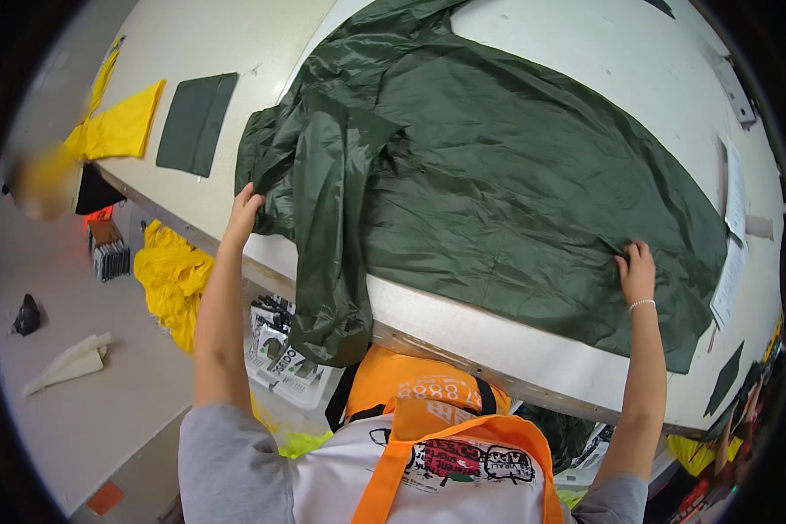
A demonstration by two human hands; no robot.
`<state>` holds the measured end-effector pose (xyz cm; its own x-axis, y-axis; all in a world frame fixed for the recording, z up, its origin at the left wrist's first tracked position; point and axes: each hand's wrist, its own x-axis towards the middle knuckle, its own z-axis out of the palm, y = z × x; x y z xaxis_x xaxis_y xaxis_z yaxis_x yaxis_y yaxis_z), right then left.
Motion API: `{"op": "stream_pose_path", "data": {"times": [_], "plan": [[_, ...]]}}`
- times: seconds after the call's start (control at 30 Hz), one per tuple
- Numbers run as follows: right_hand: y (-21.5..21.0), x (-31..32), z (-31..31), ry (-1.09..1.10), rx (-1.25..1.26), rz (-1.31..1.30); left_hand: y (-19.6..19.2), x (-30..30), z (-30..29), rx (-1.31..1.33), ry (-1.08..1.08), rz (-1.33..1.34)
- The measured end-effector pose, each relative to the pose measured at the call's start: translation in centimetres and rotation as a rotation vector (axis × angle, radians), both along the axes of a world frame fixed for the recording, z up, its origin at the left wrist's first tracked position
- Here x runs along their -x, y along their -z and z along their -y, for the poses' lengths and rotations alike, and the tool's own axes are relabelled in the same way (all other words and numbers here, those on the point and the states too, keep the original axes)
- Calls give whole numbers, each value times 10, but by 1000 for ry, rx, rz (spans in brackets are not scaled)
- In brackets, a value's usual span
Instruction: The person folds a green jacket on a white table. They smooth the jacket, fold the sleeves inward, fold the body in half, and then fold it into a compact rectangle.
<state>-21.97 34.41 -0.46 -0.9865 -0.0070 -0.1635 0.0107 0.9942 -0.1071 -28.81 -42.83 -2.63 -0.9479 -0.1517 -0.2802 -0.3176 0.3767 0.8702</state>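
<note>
A dark green jacket (498,166) of thin, shiny cloth lies spread and wrinkled across the white table (550,35). One of its sleeves (332,236) hangs over the near edge of the table. At the jacket's left end, my left hand (244,213) is closed on the edge of the cloth, its fingertips partly hidden by folds. Toward the near right, my right hand (637,275) has its fingers bent, pinching the jacket's cloth where small creases gather.
Left of the jacket lie a folded dark green piece (197,124) and folded yellow cloth (127,122). Below the table edge are a heap of yellow fabric (170,275), a white basket (301,384) of packets and an orange bag (419,384). Papers (729,271) lie at the right.
</note>
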Motion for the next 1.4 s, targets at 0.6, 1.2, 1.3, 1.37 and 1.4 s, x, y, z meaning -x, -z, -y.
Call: {"op": "stream_pose_path", "data": {"times": [0.6, 1.2, 1.3, 1.37, 1.4], "plan": [[33, -17, -25, 212, -326, -36, -20, -56, 42, 465, 222, -168], [-1, -106, 465, 95, 1064, 485, 16, -46, 31, 609, 57, -251], [-19, -106, 376, 186, 1164, 636, 26, -47, 19, 824, -4, -304], [-59, -93, 280, 214, 932, 501, 32, -53, 23, 871, -18, -302], [-82, -81, 233, 349, 803, 488, 31, -57, 21, 948, -27, -327]]}}
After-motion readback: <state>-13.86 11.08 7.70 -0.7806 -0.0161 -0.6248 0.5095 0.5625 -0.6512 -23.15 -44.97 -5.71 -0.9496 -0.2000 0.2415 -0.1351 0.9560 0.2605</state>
